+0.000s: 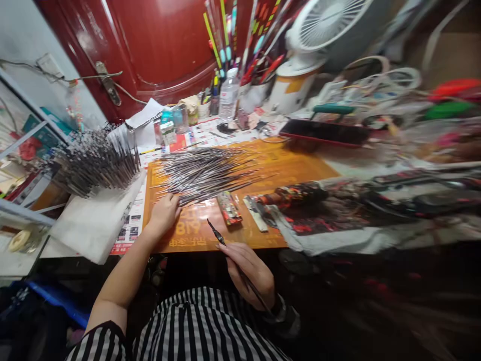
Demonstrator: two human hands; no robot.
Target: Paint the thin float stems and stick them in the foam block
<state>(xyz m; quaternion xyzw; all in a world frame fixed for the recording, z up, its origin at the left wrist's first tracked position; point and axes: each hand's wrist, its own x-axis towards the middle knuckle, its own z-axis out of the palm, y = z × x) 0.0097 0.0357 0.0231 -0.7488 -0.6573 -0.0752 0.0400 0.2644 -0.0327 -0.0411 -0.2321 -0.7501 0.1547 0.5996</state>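
A right hand (252, 273) grips a slender black pen-like tool (215, 232); at the hand's eleven o'clock, thin dark-grey sticks (206, 173) lie heaped on a glossy orange mat (296, 168), the left hand (165, 213) at their near edge, its grip unclear.

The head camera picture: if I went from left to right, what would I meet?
Bunch of standing sticks → left hand → right hand holding a thin tool → dark thing with a green handle → blurry green thing.
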